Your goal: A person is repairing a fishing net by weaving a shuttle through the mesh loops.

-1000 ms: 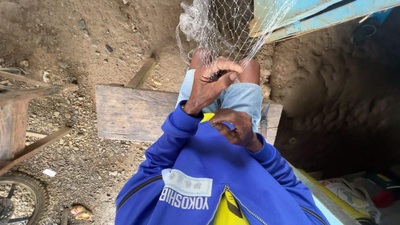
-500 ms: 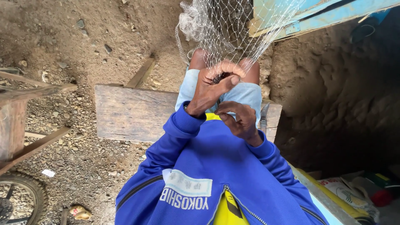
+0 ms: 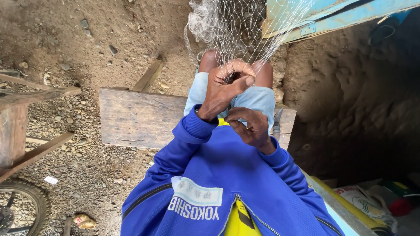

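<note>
Your left hand pinches fishing net hanging from above; right hand just below, fingers curled, contents unclear.

The net is pale, whitish, with a diamond mesh. The jacket is bright blue with a white patch, over yellow. The shorts are light blue. The plank is weathered grey-brown, the ground dusty brown, the frame turquoise.
</note>
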